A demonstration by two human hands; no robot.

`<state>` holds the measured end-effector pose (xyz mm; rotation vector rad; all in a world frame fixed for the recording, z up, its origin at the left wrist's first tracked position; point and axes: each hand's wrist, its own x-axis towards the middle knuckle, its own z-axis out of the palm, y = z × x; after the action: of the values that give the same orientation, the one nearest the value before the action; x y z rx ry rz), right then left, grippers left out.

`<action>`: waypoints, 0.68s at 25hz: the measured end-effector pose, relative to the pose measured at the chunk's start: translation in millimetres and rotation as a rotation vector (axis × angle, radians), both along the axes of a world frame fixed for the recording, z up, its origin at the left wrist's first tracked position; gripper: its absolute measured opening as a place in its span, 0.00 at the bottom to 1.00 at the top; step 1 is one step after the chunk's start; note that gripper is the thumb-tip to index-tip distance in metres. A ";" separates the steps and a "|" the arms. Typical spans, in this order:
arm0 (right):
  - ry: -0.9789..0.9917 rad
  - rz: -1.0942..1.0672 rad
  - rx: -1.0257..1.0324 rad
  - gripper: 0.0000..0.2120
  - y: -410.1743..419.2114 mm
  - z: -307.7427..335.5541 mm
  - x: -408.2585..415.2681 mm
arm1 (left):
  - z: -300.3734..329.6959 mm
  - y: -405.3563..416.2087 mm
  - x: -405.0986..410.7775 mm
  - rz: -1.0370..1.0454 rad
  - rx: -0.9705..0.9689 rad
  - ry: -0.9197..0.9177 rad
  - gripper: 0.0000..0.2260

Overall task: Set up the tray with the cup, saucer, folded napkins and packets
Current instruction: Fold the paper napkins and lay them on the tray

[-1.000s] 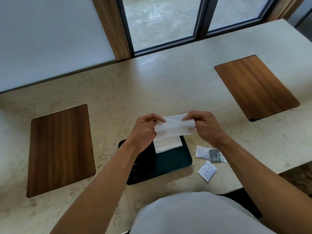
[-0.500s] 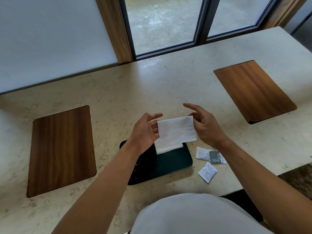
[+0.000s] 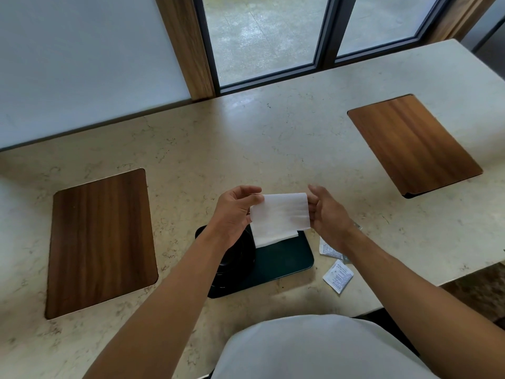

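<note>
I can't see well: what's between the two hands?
In the head view, a white folded napkin stretches between the left hand and the right hand, held above the dark tray.

We see a white folded napkin held up flat above the dark green tray, a black saucer on the tray's left half, and white packets lying just right of the tray.
</note>
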<state>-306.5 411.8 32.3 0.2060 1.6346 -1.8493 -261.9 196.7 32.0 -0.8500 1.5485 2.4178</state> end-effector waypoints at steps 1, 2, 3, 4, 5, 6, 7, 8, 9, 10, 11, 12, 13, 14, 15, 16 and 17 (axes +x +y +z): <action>0.009 0.005 0.019 0.20 -2.0 -2.6 1.3 | -0.9 -0.1 -0.2 0.013 0.009 -0.007 0.09; 0.047 0.024 0.063 0.18 -3.9 -5.6 2.1 | -2.0 -0.4 -0.9 0.026 0.018 -0.017 0.09; 0.088 0.044 0.111 0.14 -5.9 -8.3 2.6 | -3.6 -0.9 -1.3 0.040 0.025 -0.034 0.09; 0.113 0.055 0.141 0.10 -7.3 -11.1 2.4 | -5.7 -1.2 -1.4 0.052 0.033 -0.052 0.08; 0.123 0.052 0.151 0.08 -9.0 -13.5 1.6 | -7.8 -1.4 -1.2 0.065 0.043 -0.073 0.08; 0.121 0.039 0.156 0.07 -10.9 -14.9 0.4 | -10.0 -1.0 -1.1 0.079 0.056 -0.095 0.07; 0.116 0.021 0.166 0.06 -13.0 -15.8 -0.8 | -11.8 -0.9 -1.2 0.091 0.075 -0.119 0.07; 0.113 0.007 0.184 0.05 -15.0 -17.6 -2.9 | -13.8 -0.9 -1.7 0.093 0.100 -0.141 0.07; 0.111 0.002 0.206 0.04 -16.4 -20.0 -5.0 | -15.5 -1.0 -1.9 0.082 0.125 -0.164 0.09; 0.108 0.009 0.228 0.03 -17.7 -22.7 -6.7 | -16.7 -1.1 -2.3 0.051 0.132 -0.190 0.11; 0.100 0.020 0.247 0.02 -18.9 -25.6 -8.1 | -17.8 -1.7 -2.8 0.004 0.110 -0.219 0.13; 0.089 0.027 0.264 0.02 -20.0 -28.8 -9.2 | -19.3 -2.2 -3.6 -0.052 0.056 -0.250 0.13; 0.074 0.030 0.280 0.02 -20.8 -32.4 -10.2 | -21.7 -3.1 -4.6 -0.109 -0.015 -0.279 0.13; 0.054 0.030 0.291 0.02 -21.2 -36.0 -10.5 | -24.1 -3.5 -5.6 -0.154 -0.084 -0.300 0.12; 0.029 0.034 0.294 0.02 -20.8 -39.5 -10.3 | -26.2 -3.7 -6.9 -0.178 -0.139 -0.314 0.11; 0.001 0.041 0.290 0.02 -20.1 -42.9 -9.8 | -28.2 -3.9 -8.8 -0.187 -0.180 -0.321 0.10; -0.030 0.044 0.284 0.02 -19.2 -45.7 -9.3 | -30.3 -4.3 -11.3 -0.192 -0.222 -0.321 0.09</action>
<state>-315.8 392.7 -13.4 0.3142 1.8617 -1.5690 -273.2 192.3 1.7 -1.0172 1.6980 1.8942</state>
